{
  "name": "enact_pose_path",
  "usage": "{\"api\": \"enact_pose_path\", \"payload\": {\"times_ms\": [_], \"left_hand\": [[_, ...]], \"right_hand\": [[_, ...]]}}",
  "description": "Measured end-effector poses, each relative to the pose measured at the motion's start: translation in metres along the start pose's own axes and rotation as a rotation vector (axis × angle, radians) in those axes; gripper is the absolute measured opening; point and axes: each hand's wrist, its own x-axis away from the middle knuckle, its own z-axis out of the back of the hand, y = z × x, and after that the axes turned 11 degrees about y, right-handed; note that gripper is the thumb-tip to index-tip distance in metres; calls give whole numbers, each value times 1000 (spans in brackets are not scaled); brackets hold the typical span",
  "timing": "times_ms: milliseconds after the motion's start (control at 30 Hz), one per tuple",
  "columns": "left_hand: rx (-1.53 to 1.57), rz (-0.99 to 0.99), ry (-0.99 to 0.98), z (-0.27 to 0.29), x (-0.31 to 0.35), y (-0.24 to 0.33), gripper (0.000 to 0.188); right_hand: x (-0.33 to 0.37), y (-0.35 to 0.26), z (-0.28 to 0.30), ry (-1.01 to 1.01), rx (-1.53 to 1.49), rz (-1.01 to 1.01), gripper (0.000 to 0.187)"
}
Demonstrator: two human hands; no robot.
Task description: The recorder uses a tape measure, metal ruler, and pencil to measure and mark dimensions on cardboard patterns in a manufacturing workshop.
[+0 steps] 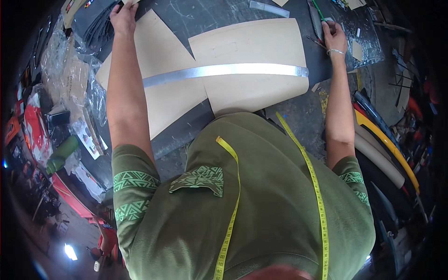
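At the top edge of the frame, left of centre, the left hand (pixel 123 19) pinches a small card (pixel 130 2), partly cut off by the edge. At the upper right, the right hand (pixel 335 37), with a bracelet (pixel 335 51) at its wrist, has thumb and fingers closed on the lower end of a green pencil (pixel 318 10).

Between the arms, two big pale sheets, the left sheet (pixel 161 44) and the right sheet (pixel 252 44), lie on the dark surface (pixel 184 125), meeting near the upper middle. A metal ruler (pixel 226 70) runs across both. Above the right sheet lies a clear strip (pixel 269 9).

Dark sheets (pixel 95 25) are stacked at the upper left, with crumpled plastic (pixel 60 65) below them and a green bottle (pixel 62 154) farther down. Long rolls (pixel 382 161) stand at the right. In the lower middle, both ends of a yellow tape measure (pixel 320 200) hang over the green shirt (pixel 280 186).
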Motion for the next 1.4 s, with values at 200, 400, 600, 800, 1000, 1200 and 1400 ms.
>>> {"api": "enact_pose_path", "payload": {"times_ms": [200,400,600,800,1000,1200,1400], "left_hand": [[-172,-82,-10,30,77,29,52],[-662,-376,-114,104,233,32,37],[-800,-456,-176,102,349,31,31],[-903,-617,-451,80,400,22,42],[-809,-352,-662,56,434,49,48],[-145,-187,-1709,-48,531,147,60],[-146,-19,-2010,-74,555,127,53]], "right_hand": [[12,10,6,145,14,72,36],[12,14,2,130,-70,41,59],[13,19,-6,171,15,150,47],[4,19,0,63,-6,221,28],[-2,5,16,-97,115,167,30],[30,-10,58,-261,-737,-73,19],[108,-108,169,-696,-1093,189,12]]}}
